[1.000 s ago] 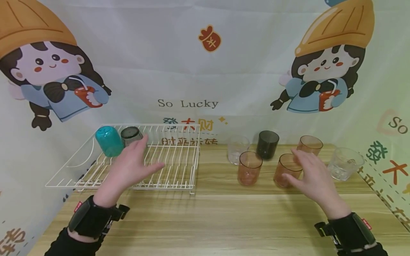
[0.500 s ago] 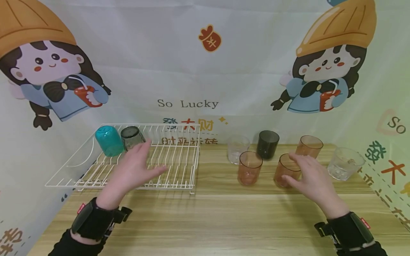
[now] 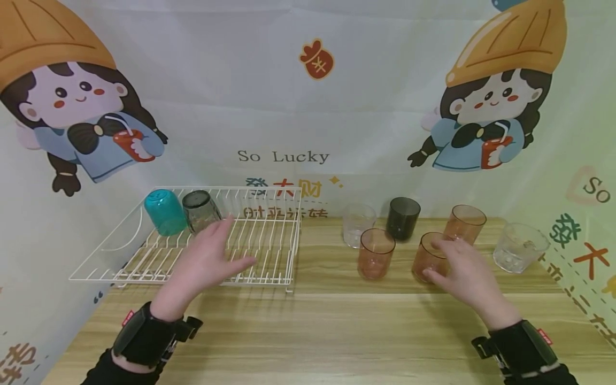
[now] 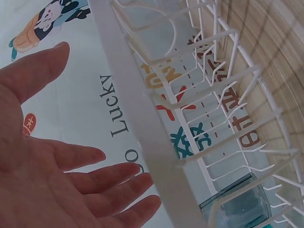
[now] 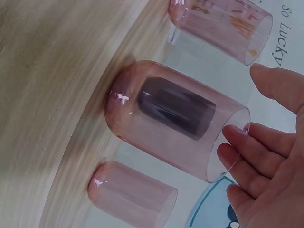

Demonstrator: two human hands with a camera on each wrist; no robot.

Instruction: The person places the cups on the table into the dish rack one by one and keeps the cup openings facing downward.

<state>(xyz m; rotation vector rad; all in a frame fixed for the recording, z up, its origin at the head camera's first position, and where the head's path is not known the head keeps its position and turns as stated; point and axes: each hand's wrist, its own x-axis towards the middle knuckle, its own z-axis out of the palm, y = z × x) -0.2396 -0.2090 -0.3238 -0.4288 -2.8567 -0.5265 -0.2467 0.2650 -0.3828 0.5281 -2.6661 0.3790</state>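
Observation:
My left hand [image 3: 204,259] hovers over the white wire dish rack [image 3: 294,243], fingers spread and holding nothing. In the left wrist view, the palm and separated fingers lie beside the rack's front bar. On the rack, a grey glass [image 3: 198,209] and a teal glass [image 3: 165,213] lean upside down. My right hand [image 3: 467,275] is at an upright pink glass [image 3: 425,262], thumb in front of it. The right wrist view shows loosely bent fingers [image 5: 251,164] at the rim of this pink glass [image 5: 147,130], with the thumb apart from it.
Around that glass stand a second pink glass [image 3: 375,256], a third one [image 3: 466,222] behind, a dark glass [image 3: 403,218], and clear glasses at left [image 3: 358,227] and right [image 3: 518,248]. A printed cloth [image 3: 289,107] hangs behind the wooden table [image 3: 337,337].
My left hand has drawn back slightly right and down, uncovering more of the grey glass. My right hand has shifted slightly down and left, its fingers lower near the pink glass's rim.

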